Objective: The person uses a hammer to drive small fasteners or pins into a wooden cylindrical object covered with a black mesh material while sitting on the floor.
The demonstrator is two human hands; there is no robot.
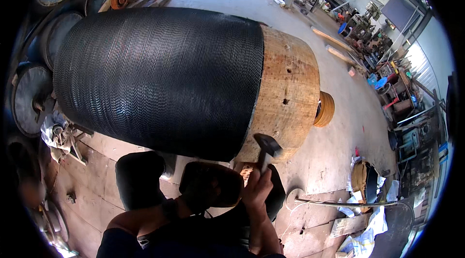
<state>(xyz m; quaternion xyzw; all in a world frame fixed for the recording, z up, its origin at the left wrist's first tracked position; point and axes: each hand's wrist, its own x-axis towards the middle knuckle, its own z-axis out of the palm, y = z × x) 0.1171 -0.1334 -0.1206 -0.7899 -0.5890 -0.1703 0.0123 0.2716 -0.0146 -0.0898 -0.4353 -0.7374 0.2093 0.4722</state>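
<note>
A large drum (160,74) lies across the view in front of me, wrapped in black ribbed material, with a bare tan wood-like band (289,81) at its right end. My right hand (256,189) is closed round the handle of a hammer (268,145), whose dark head is raised in front of the band's lower edge. In my lap is a dark rounded object (231,188) with a yellowish lower edge. My left hand (202,194) is at it, dark and in shadow, its fingers hard to make out. A small tan piece with holes (247,172) shows beside my right hand.
An orange-brown ring-shaped hub (325,109) juts from the drum's right end. To the right are a stand with a round base (294,199), a torn brown roll (359,180) and white scraps. Large dark discs (32,98) line the left. Machines and tools crowd the far right.
</note>
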